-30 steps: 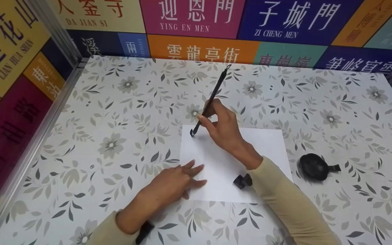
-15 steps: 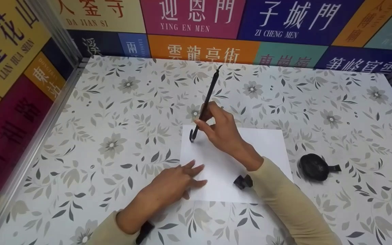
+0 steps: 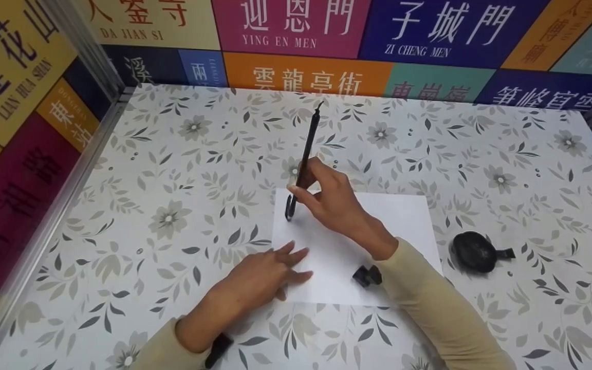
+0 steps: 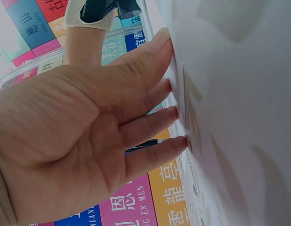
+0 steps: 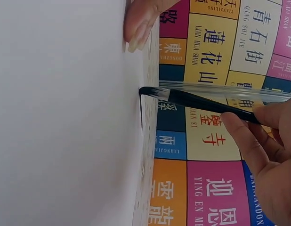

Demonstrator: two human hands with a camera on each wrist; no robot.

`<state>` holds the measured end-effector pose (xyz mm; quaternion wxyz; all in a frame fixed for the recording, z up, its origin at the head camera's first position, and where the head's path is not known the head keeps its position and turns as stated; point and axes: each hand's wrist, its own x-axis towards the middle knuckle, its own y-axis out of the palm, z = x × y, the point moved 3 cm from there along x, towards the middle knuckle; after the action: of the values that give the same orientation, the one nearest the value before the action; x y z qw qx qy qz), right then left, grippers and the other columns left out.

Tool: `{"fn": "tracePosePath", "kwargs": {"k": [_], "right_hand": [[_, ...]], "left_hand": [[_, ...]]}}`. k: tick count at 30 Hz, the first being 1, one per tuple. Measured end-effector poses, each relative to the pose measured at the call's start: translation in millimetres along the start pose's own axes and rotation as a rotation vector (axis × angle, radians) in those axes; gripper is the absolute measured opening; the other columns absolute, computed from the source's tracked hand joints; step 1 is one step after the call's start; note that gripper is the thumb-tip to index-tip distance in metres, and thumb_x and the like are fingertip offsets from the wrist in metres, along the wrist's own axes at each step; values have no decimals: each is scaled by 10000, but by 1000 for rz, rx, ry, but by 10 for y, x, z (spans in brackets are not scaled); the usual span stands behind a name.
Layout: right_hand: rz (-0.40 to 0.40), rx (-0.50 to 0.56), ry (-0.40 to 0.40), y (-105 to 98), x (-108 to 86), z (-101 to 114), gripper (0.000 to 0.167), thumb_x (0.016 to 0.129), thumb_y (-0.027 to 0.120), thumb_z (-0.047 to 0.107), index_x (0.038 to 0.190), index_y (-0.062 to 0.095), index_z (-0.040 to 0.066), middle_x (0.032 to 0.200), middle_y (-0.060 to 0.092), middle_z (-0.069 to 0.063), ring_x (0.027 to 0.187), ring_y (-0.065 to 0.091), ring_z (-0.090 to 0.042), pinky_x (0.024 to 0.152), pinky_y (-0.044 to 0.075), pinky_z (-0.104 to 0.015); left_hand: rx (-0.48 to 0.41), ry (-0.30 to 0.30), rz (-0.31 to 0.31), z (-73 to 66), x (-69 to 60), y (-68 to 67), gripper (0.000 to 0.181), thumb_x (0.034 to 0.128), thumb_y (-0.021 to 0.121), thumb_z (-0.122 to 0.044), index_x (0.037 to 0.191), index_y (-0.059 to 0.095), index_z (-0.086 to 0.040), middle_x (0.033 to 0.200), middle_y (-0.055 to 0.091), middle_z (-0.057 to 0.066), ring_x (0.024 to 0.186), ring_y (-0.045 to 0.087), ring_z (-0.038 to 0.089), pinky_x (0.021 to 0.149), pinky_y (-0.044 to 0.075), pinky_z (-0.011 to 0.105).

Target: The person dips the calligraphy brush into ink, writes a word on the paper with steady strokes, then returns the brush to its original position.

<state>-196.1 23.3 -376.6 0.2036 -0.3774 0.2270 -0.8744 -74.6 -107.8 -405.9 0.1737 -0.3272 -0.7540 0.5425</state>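
My right hand [image 3: 334, 203] pinches a black brush [image 3: 308, 146] near the upper left corner of a white sheet of paper [image 3: 393, 221]. In the right wrist view the dark tip of the brush [image 5: 197, 100] touches the paper [image 5: 65, 113], at the end of a thin black stroke [image 5: 141, 115]. My left hand [image 3: 260, 280] lies over the lower left edge of the sheet with its fingers spread. The left wrist view shows the fingertips of the left hand [image 4: 103, 122] resting against the surface.
A round black dish with a short handle [image 3: 475, 252] stands right of the paper. A wrist device [image 3: 367, 276] shows beside the right sleeve. Floral cloth [image 3: 167, 169] covers the table, and panels with printed characters [image 3: 296, 72] stand behind and at the left.
The brush tip has moved down the paper, toward me, and the black stroke is longer. The brush stands more upright. My left hand has not moved.
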Motion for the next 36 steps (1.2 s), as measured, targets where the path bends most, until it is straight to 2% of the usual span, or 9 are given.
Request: {"fn": "tracePosePath", "kwargs": {"k": [11, 17, 20, 28, 36], "right_hand": [[46, 7, -5, 4, 0, 80, 217, 906, 661, 115, 1028, 516, 8, 830, 606, -30, 787, 626, -104, 564, 528, -188], [58, 27, -8, -22, 8, 113, 228, 911, 655, 132, 1034, 514, 2, 855, 613, -42, 805, 630, -113, 568, 540, -218], [27, 16, -19, -84, 25, 131, 232, 910, 658, 147, 1032, 521, 3, 861, 616, -50, 811, 636, -122, 568, 541, -219], [-121, -12, -32, -219, 56, 59, 238, 882, 688, 105, 1018, 520, 7, 875, 607, -73, 815, 644, -135, 580, 541, -206], [-143, -45, -24, -191, 50, -81, 245, 884, 685, 108, 1028, 520, 0, 891, 607, -92, 838, 644, -135, 600, 532, -177]], "left_hand": [[28, 20, -1, -6, -1, -11, 572, 733, 776, -105, 1271, 631, -237, 1445, 442, 67, 1329, 397, 298, 800, 531, 394], [6, 14, -18, -9, -4, -6, 539, 743, 756, -100, 1256, 640, -221, 1438, 449, 78, 1326, 397, 309, 818, 526, 404], [5, 8, -15, -11, -4, -4, 540, 742, 757, -99, 1255, 639, -221, 1438, 448, 77, 1329, 392, 312, 804, 530, 398], [6, -22, 21, -9, -4, -4, 559, 744, 759, -88, 1267, 630, -234, 1445, 438, 56, 1345, 373, 287, 824, 520, 390], [3, -27, 20, -10, 1, -4, 561, 736, 765, -100, 1264, 632, -236, 1444, 437, 42, 1343, 376, 281, 818, 521, 392]]}}
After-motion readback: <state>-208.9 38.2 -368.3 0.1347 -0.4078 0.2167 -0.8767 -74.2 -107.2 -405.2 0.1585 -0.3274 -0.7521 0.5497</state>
